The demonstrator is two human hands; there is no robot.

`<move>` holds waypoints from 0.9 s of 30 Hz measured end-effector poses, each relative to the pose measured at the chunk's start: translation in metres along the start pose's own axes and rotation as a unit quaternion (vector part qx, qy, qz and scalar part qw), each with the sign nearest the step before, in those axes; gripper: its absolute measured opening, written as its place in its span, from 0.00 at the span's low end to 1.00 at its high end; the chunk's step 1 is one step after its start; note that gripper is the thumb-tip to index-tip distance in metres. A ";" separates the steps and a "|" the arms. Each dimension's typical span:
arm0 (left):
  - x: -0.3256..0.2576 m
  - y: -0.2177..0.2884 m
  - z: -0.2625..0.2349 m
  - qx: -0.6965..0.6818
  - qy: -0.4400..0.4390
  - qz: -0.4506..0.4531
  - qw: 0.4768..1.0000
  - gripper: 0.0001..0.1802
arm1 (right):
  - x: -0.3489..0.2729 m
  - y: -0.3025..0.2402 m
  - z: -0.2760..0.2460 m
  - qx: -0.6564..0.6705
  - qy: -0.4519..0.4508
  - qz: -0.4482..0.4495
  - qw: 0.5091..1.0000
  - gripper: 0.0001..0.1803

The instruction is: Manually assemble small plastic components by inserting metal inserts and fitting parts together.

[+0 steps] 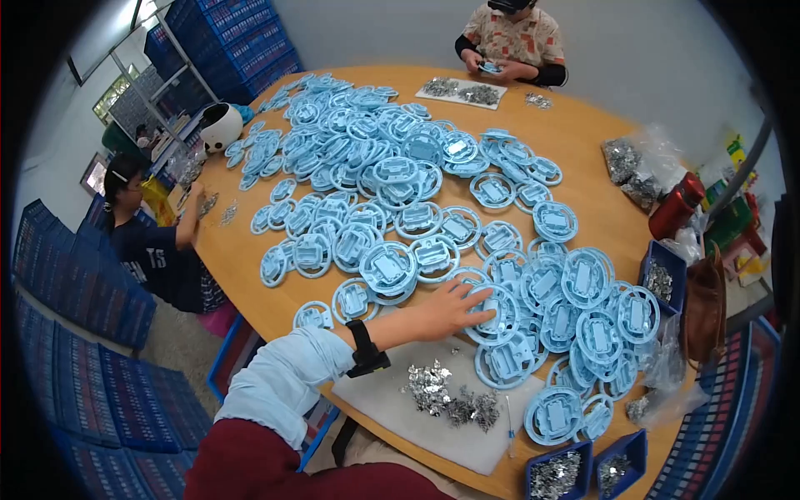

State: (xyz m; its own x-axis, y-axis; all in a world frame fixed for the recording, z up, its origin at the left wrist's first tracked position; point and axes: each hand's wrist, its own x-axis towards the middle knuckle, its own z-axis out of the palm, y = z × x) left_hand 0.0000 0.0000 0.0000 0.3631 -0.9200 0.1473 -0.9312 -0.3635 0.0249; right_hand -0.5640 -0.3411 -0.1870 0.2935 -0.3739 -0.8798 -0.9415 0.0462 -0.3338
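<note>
My left hand (pixel 454 310) reaches across the table's near side with its fingers spread, palm down. Its fingertips rest on a light blue round plastic part (pixel 495 321), a ring with a raised block in its middle. I cannot see it gripping the part. Under and beside it lie more such parts (pixel 510 357), stacked loosely and overlapping. Just below my wrist is a white foam mat (pixel 383 400) with small piles of shiny metal pieces (pixel 428 385) and a thin white stick-like tool (pixel 510 423). My right hand is out of view.
Blue parts heap over the wooden table (pixel 583 108). Blue bins (pixel 558 473) of metal pieces stand at the near right edge. A red flask (pixel 677 205) and plastic bags are at the right. One person (pixel 521 42) works across the table, another (pixel 137 225) at the left.
</note>
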 end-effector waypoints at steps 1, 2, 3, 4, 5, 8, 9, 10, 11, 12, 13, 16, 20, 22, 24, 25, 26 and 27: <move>-0.003 -0.005 -0.002 0.000 0.045 0.024 0.999 0.31 | -0.012 -0.006 0.018 0.012 0.023 -0.001 1.000 0.17; -0.006 -0.010 -0.005 -0.001 0.091 0.047 0.995 0.29 | -0.016 -0.006 0.034 0.023 0.046 -0.003 0.999 0.15; 0.010 -0.002 0.029 0.008 0.126 0.038 0.991 0.29 | 0.044 -0.003 0.006 0.011 0.070 -0.029 0.997 0.15; 0.007 -0.004 0.031 -0.027 0.147 0.033 0.988 0.28 | 0.056 0.021 0.024 -0.055 0.071 -0.102 0.991 0.15; 0.000 -0.003 0.024 -0.059 0.168 0.025 0.984 0.27 | 0.063 0.041 0.042 -0.123 0.071 -0.176 0.974 0.15; -0.017 -0.005 -0.015 -0.226 0.304 -0.063 0.923 0.20 | 0.059 0.056 0.078 -0.092 0.080 -0.183 0.976 0.16; -0.027 -0.013 -0.030 -0.299 0.329 -0.116 0.888 0.18 | 0.038 0.047 0.092 -0.074 0.104 -0.234 0.964 0.16; -0.042 -0.027 -0.044 -0.319 0.333 -0.180 0.869 0.17 | 0.014 0.028 0.105 -0.058 0.130 -0.284 0.948 0.16; -0.068 -0.046 -0.061 -0.355 0.306 -0.267 0.842 0.19 | -0.006 0.002 0.116 -0.045 0.152 -0.339 0.928 0.16; -0.088 -0.056 -0.069 -0.460 0.348 -0.296 0.761 0.20 | -0.029 -0.017 0.125 -0.032 0.181 -0.384 0.905 0.16; -0.113 -0.067 -0.075 -0.521 0.347 -0.325 0.709 0.22 | -0.054 -0.036 0.130 -0.029 0.198 -0.378 0.904 0.16; -0.190 -0.098 -0.056 -0.588 0.283 -0.391 0.650 0.21 | -0.117 -0.086 0.154 0.011 0.071 -0.254 0.965 0.10; -0.256 -0.135 -0.018 -0.614 0.258 -0.430 0.609 0.24 | -0.167 -0.179 0.186 -0.038 0.100 -0.417 0.903 0.08; -0.261 -0.149 0.001 -0.551 0.241 -0.441 0.666 0.28 | -0.178 -0.227 0.191 -0.108 0.207 -0.482 0.844 0.07; -0.257 -0.144 -0.007 -0.536 0.234 -0.434 0.685 0.31 | -0.170 -0.262 0.187 -0.161 0.322 -0.529 0.768 0.05; -0.255 -0.143 -0.005 -0.514 0.234 -0.438 0.699 0.34 | -0.163 -0.274 0.182 -0.179 0.377 -0.552 0.722 0.04; -0.258 -0.153 0.014 -0.529 0.317 -0.364 0.698 0.39 | -0.162 -0.284 0.181 -0.188 0.402 -0.534 0.719 0.04; -0.255 -0.153 0.016 -0.539 0.307 -0.352 0.701 0.39 | -0.162 -0.289 0.179 -0.196 0.429 -0.514 0.717 0.04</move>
State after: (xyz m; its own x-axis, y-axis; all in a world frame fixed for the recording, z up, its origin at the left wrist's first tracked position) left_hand 0.0507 0.2882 -0.0570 0.9708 -0.2113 0.1136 -0.1309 -0.0696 0.9889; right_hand -0.3093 -0.1280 -0.0088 0.8139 -0.4634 0.3505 -0.3240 -0.8627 -0.3883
